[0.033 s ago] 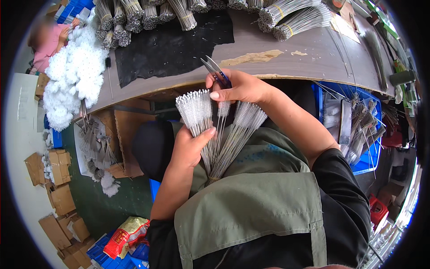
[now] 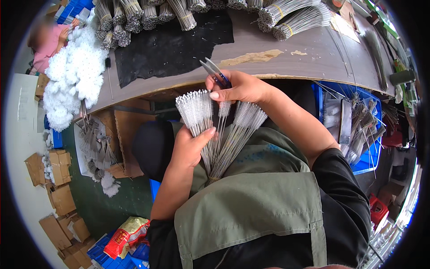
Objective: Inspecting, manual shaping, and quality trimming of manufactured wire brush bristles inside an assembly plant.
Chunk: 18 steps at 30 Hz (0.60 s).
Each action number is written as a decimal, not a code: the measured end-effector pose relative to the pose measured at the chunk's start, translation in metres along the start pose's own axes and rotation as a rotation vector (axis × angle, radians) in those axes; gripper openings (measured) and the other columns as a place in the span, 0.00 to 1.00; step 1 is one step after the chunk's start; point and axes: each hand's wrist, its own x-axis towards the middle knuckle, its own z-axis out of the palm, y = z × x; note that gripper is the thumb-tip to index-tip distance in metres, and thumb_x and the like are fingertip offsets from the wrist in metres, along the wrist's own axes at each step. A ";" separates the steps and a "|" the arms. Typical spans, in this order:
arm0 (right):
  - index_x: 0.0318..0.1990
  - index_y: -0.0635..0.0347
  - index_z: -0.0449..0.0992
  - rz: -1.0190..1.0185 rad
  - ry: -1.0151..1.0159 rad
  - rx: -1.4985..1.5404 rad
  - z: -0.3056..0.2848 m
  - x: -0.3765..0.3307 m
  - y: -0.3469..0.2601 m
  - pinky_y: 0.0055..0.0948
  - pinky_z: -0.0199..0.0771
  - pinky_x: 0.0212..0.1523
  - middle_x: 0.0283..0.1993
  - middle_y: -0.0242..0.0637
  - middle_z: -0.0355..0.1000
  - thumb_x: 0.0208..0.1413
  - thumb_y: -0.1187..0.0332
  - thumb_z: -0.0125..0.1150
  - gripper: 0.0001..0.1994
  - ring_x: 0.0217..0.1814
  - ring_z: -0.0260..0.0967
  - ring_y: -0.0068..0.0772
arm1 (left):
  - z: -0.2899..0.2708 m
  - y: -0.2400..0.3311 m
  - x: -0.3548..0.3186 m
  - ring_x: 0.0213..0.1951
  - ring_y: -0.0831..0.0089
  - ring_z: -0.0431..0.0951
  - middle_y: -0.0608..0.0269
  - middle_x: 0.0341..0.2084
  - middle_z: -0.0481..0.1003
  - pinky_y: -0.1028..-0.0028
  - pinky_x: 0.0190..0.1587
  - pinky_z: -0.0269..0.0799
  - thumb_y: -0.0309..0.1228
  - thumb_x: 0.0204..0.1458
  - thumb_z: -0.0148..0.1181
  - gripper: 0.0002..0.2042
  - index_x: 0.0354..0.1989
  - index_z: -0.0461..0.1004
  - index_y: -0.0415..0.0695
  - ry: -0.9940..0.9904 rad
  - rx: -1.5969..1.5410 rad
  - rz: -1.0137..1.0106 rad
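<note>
1. Left hand (image 2: 188, 145): fingers closed, gripping a cluster of white-bristled wire brushes (image 2: 195, 107), bristle ends upward, above the lap.
2. Right hand (image 2: 239, 87): gripping a blue-handled, two-bladed metal tool (image 2: 214, 72), tips apart, snips or tweezers, cannot tell which; thumb at the heads of the middle brushes.
3. Further brushes of the same fan, slanting right; wire stems gathered low by a yellowish band (image 2: 213, 178).
4. Apron (image 2: 248, 210), olive green, behind and below the stems.
5. Counter (image 2: 291, 62), grey, beyond the hands, bearing a black sheet (image 2: 174, 49).
6. Wire bundles (image 2: 295, 28), several, along the counter's far side, some banded yellow.
7. White bristle heap (image 2: 74, 74), counter's left end; near it, a person in pink (image 2: 45, 50).
8. Blue crate (image 2: 360, 167), right, holding wire pieces.
</note>
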 end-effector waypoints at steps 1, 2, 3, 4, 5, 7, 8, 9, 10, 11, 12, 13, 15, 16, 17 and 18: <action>0.32 0.58 0.70 -0.002 0.003 0.002 -0.004 0.001 0.004 0.19 0.59 0.29 0.25 0.22 0.63 0.48 0.64 0.66 0.11 0.27 0.59 0.16 | 0.001 0.001 0.000 0.34 0.74 0.73 0.62 0.33 0.72 0.74 0.36 0.72 0.21 0.48 0.58 0.13 0.43 0.67 0.36 0.005 -0.026 -0.003; 0.34 0.58 0.69 -0.064 -0.095 -0.010 -0.010 0.005 0.013 0.19 0.59 0.29 0.25 0.22 0.63 0.49 0.65 0.66 0.12 0.28 0.59 0.16 | 0.002 0.001 0.001 0.34 0.74 0.73 0.62 0.33 0.72 0.74 0.36 0.72 0.21 0.48 0.58 0.13 0.43 0.67 0.36 0.003 -0.023 -0.004; 0.36 0.58 0.69 -0.126 -0.192 -0.022 -0.014 0.006 0.017 0.18 0.60 0.29 0.25 0.22 0.63 0.49 0.65 0.66 0.13 0.29 0.60 0.16 | 0.001 0.001 0.002 0.34 0.74 0.73 0.63 0.33 0.72 0.74 0.36 0.72 0.21 0.48 0.59 0.14 0.43 0.67 0.36 -0.008 -0.020 -0.013; 0.35 0.58 0.68 -0.122 -0.161 -0.003 -0.011 0.004 0.015 0.17 0.61 0.31 0.25 0.23 0.63 0.49 0.65 0.66 0.12 0.29 0.60 0.16 | 0.000 0.000 0.002 0.34 0.75 0.73 0.63 0.32 0.72 0.74 0.36 0.72 0.21 0.47 0.59 0.14 0.43 0.67 0.36 -0.017 -0.018 -0.024; 0.35 0.58 0.68 -0.122 -0.160 -0.001 -0.007 0.003 0.012 0.17 0.61 0.31 0.25 0.23 0.63 0.49 0.65 0.66 0.12 0.29 0.60 0.16 | -0.001 -0.001 0.002 0.34 0.75 0.73 0.63 0.32 0.72 0.74 0.36 0.72 0.21 0.47 0.59 0.14 0.43 0.67 0.36 -0.017 -0.017 -0.025; 0.28 0.57 0.68 -0.041 -0.056 0.109 0.000 0.001 0.003 0.18 0.62 0.33 0.25 0.23 0.64 0.48 0.65 0.67 0.12 0.28 0.61 0.17 | -0.003 -0.002 0.002 0.32 0.75 0.74 0.63 0.32 0.72 0.74 0.35 0.72 0.20 0.47 0.59 0.14 0.42 0.67 0.36 0.006 0.011 -0.044; 0.25 0.57 0.68 -0.051 -0.063 0.145 0.003 0.000 0.001 0.19 0.63 0.33 0.25 0.23 0.65 0.48 0.64 0.67 0.12 0.28 0.64 0.18 | -0.003 -0.003 0.003 0.32 0.75 0.74 0.63 0.32 0.72 0.74 0.35 0.72 0.20 0.47 0.59 0.14 0.42 0.67 0.36 0.006 0.013 -0.044; 0.25 0.57 0.68 -0.053 -0.063 0.146 0.000 0.000 0.002 0.19 0.63 0.33 0.25 0.23 0.65 0.48 0.64 0.67 0.12 0.28 0.64 0.18 | -0.003 -0.004 0.003 0.32 0.75 0.74 0.63 0.32 0.72 0.74 0.35 0.72 0.20 0.47 0.59 0.13 0.42 0.67 0.37 -0.003 0.007 -0.042; 0.26 0.58 0.68 -0.074 -0.135 0.126 -0.006 0.000 0.005 0.19 0.64 0.34 0.25 0.24 0.65 0.48 0.64 0.66 0.12 0.29 0.65 0.19 | -0.003 -0.004 0.004 0.31 0.75 0.74 0.63 0.31 0.72 0.75 0.35 0.72 0.20 0.47 0.59 0.13 0.41 0.67 0.37 -0.014 0.001 -0.041; 0.28 0.58 0.68 -0.095 -0.207 0.107 -0.011 0.001 0.009 0.19 0.65 0.34 0.25 0.24 0.66 0.49 0.64 0.66 0.11 0.29 0.67 0.20 | -0.001 -0.003 0.003 0.31 0.75 0.74 0.63 0.31 0.72 0.75 0.35 0.72 0.20 0.47 0.59 0.13 0.41 0.67 0.37 -0.017 0.003 -0.042; 0.28 0.58 0.68 -0.140 -0.215 0.049 -0.016 0.004 0.016 0.18 0.64 0.34 0.24 0.25 0.65 0.49 0.63 0.65 0.12 0.29 0.67 0.19 | 0.000 -0.001 0.003 0.31 0.75 0.74 0.63 0.31 0.72 0.75 0.34 0.72 0.20 0.47 0.59 0.12 0.41 0.67 0.37 -0.011 0.005 -0.042; 0.28 0.58 0.68 -0.140 -0.215 0.051 -0.014 0.004 0.015 0.18 0.64 0.34 0.24 0.25 0.65 0.49 0.63 0.65 0.12 0.29 0.67 0.19 | 0.001 0.000 0.003 0.30 0.75 0.74 0.62 0.31 0.72 0.75 0.34 0.72 0.20 0.47 0.59 0.12 0.41 0.67 0.37 -0.003 0.005 -0.042; 0.27 0.58 0.67 -0.117 -0.101 0.054 -0.007 0.003 0.011 0.18 0.63 0.32 0.24 0.24 0.64 0.50 0.61 0.64 0.13 0.28 0.64 0.19 | 0.001 0.001 0.002 0.30 0.76 0.74 0.62 0.31 0.72 0.76 0.34 0.72 0.20 0.47 0.59 0.11 0.40 0.68 0.37 0.011 0.024 -0.049; 0.27 0.57 0.67 -0.083 -0.051 0.084 0.000 -0.001 0.003 0.19 0.61 0.31 0.23 0.24 0.64 0.50 0.61 0.64 0.13 0.28 0.63 0.18 | 0.000 0.001 0.002 0.30 0.76 0.74 0.62 0.31 0.73 0.76 0.34 0.71 0.20 0.48 0.59 0.10 0.39 0.68 0.37 0.022 0.042 -0.054; 0.27 0.57 0.67 -0.084 -0.050 0.085 -0.001 0.000 0.004 0.19 0.61 0.31 0.23 0.24 0.64 0.50 0.61 0.64 0.13 0.28 0.63 0.18 | 0.001 0.001 0.001 0.30 0.76 0.74 0.62 0.31 0.73 0.76 0.34 0.71 0.20 0.48 0.59 0.10 0.39 0.68 0.37 0.022 0.043 -0.054; 0.27 0.57 0.67 -0.103 -0.121 0.091 -0.004 0.001 0.005 0.19 0.62 0.32 0.23 0.24 0.64 0.50 0.63 0.64 0.12 0.28 0.64 0.18 | 0.001 0.002 0.000 0.30 0.76 0.74 0.63 0.31 0.73 0.76 0.34 0.71 0.21 0.48 0.58 0.10 0.39 0.69 0.37 -0.001 0.028 -0.050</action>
